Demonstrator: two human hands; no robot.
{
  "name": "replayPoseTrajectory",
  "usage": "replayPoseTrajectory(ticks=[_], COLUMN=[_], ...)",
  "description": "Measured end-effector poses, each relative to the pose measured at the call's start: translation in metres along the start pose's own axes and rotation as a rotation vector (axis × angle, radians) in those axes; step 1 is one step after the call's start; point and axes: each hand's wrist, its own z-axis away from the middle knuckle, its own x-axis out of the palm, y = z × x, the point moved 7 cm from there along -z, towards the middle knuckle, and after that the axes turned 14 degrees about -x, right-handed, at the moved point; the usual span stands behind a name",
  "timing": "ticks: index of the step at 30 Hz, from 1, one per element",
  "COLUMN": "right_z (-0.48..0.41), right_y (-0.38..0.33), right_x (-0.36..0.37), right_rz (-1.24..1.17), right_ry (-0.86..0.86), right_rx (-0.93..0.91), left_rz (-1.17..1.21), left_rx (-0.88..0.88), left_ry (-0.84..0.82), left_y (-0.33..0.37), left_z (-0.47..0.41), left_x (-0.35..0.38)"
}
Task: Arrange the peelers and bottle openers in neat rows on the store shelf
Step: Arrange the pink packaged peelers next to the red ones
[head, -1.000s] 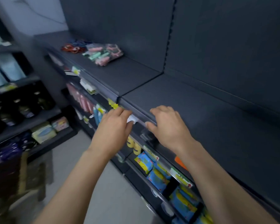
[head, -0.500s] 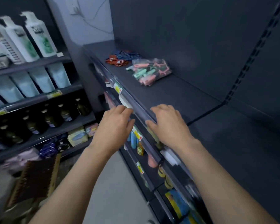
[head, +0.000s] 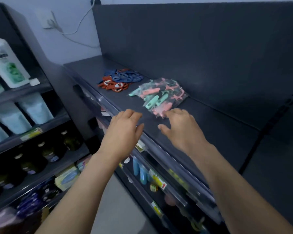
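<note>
from the head view, the left hand [head: 123, 130] hovers palm down over the front lip of the dark, matte shelf [head: 218, 129], its fingers [head: 130, 114] loosely bent and a little apart, holding nothing. the right hand [head: 181, 130] is spread beside it over the shelf, thumb out to the side and fingers relaxed and apart. their tips are at the near edge of a clear, crinkly plastic bag [head: 181, 97]; i cannot tell whether they touch it. the bag lies flat on the shelf, stuffed with a jumble of peelers [head: 152, 100] with slim plastic handles in mint green and salmon pink. just left of it and further back, with a narrow gap between, sits a loose heap of bottle openers [head: 120, 80], flat and rounded, red ones in front and blue ones behind. a glossy clear price rail [head: 107, 105] runs along the shelf's front edge. below it, blurred, stand blue tubes [head: 140, 171] and yellow tags. on the rack to the left are white pump bottles [head: 5, 63], pale blue pouches [head: 35, 108] and dark glass bottles [head: 49, 151].
</note>
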Motion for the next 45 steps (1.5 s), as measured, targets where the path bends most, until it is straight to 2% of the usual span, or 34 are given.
replayPoseTrajectory(ticks=[9,14,20,26,29,32,38,41,45], right_z=[-0.058,-0.065,-0.089,-0.116,-0.122,-0.124,-0.132,-0.136,-0.139], right_y=[-0.002,0.026,0.067,0.093,0.104,0.116,0.121,0.122,0.12], right_x=[0.024,0.03,0.03,0.043,0.052,0.063,0.079,0.084,0.087], right_rz=[0.019,0.071,0.067,-0.025,-0.087,-0.201,-0.438,-0.523,-0.618], right_ry=[0.025,0.039,0.079,0.084,0.094,0.117,0.284,0.331,0.413], right_rx=[0.263,0.391,0.448,0.518,0.575,0.668,0.875,0.963,1.06], left_rz=[0.074,0.125,0.165,0.187,0.172,0.291,0.215,0.204,0.248], left_rx=[0.206,0.335,0.385,0.326,0.273,0.215,0.223,0.269,0.197], left_ry=[-0.101,-0.129,-0.1,-0.077,-0.134,-0.219,-0.41,-0.407,-0.407], left_y=[-0.042,-0.024,0.001,0.0,0.006,0.011,0.01,0.005,-0.016], left_z=[-0.09,-0.122,-0.162,-0.201,-0.219,-0.236,-0.259,-0.267,-0.281], left_x=[0.014,0.041,0.059,0.074,0.091,0.103,0.131,0.132,0.137])
